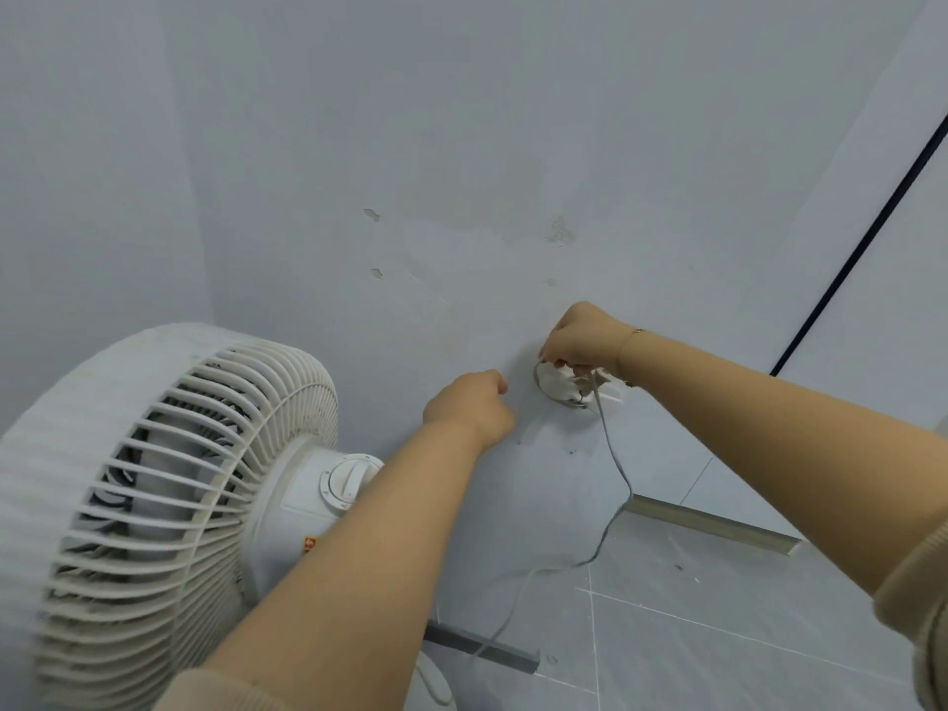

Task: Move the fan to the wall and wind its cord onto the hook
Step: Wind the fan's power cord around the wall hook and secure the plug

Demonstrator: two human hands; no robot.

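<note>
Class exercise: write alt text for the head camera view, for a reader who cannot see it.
A person's right hand pinches a grey cord at a white wall hook, while the left hand hovers curled beside it. A white fan stands at left near the wall.

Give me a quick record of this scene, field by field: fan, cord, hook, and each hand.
fan: white fan standing close to the wall
cord: grey cord looped at the hook, the rest trailing down to the floor
hook: white wall hook, partly hidden
right hand: right hand pinching the cord at the hook
left hand: left hand curled beside the hook; whether it holds anything is unclear
</note>
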